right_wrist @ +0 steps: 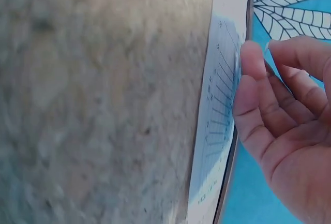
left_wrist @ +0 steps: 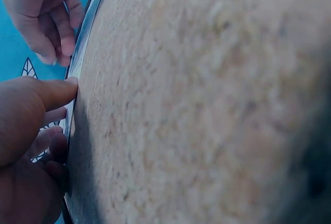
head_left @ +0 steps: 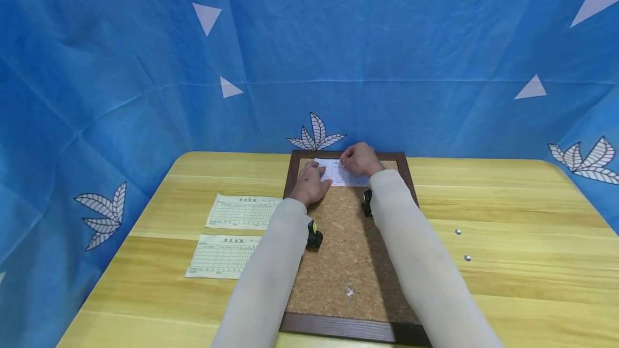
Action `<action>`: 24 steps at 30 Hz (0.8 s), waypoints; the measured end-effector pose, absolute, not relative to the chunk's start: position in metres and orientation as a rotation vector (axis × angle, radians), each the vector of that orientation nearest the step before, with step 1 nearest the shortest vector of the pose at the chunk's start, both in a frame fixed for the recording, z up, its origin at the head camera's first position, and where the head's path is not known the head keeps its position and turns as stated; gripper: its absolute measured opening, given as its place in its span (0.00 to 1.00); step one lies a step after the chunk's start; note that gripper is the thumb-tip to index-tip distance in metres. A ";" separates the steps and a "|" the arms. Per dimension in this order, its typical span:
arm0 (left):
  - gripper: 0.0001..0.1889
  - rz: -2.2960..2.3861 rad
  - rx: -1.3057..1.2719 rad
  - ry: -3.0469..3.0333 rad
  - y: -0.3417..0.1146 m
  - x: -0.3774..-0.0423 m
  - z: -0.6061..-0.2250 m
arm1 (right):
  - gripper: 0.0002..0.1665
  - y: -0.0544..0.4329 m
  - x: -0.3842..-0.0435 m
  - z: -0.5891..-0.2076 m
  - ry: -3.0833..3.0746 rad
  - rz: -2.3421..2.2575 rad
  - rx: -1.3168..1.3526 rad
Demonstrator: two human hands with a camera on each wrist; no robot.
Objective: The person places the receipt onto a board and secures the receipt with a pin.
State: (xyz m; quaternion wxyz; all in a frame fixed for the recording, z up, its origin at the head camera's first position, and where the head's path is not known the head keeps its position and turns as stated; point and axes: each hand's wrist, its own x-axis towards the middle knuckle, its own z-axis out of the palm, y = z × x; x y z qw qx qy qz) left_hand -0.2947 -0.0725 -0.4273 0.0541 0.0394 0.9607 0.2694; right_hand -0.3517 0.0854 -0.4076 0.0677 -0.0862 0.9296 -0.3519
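Note:
A framed cork board [head_left: 338,262] lies on the table with a printed paper slip [head_left: 345,177] near its far edge. My left hand [head_left: 310,182] rests at the slip's left end, its thumb [left_wrist: 64,90] on the paper's near edge and its other fingers over the board's far side. At the slip's upper middle, my right hand [head_left: 361,159] brings thumb and index fingertips together on a tiny shiny thing that looks like a thumbtack [right_wrist: 268,45]. Its lower fingers [right_wrist: 245,94] lie against the slip. The hand hides part of the print.
Two more printed slips [head_left: 242,212] lie left of the board, partly behind my left sleeve. Two silver thumbtacks [head_left: 458,231] sit on the table at right. A small shiny cluster [head_left: 350,290] is on the cork's near part. A blue patterned cloth [head_left: 411,42] hangs behind.

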 end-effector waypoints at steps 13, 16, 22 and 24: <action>0.26 0.804 0.083 2.908 -0.073 -0.295 -0.427 | 0.12 0.095 -0.355 -0.408 2.796 -1.188 -0.114; 0.26 0.809 0.089 2.906 -0.074 -0.295 -0.427 | 0.12 0.097 -0.356 -0.409 2.784 -1.196 -0.081; 0.26 0.799 0.115 2.911 -0.073 -0.294 -0.426 | 0.09 0.099 -0.358 -0.412 2.782 -1.175 -0.062; 0.26 0.796 0.114 2.913 -0.073 -0.294 -0.426 | 0.09 0.097 -0.358 -0.412 2.777 -1.190 -0.056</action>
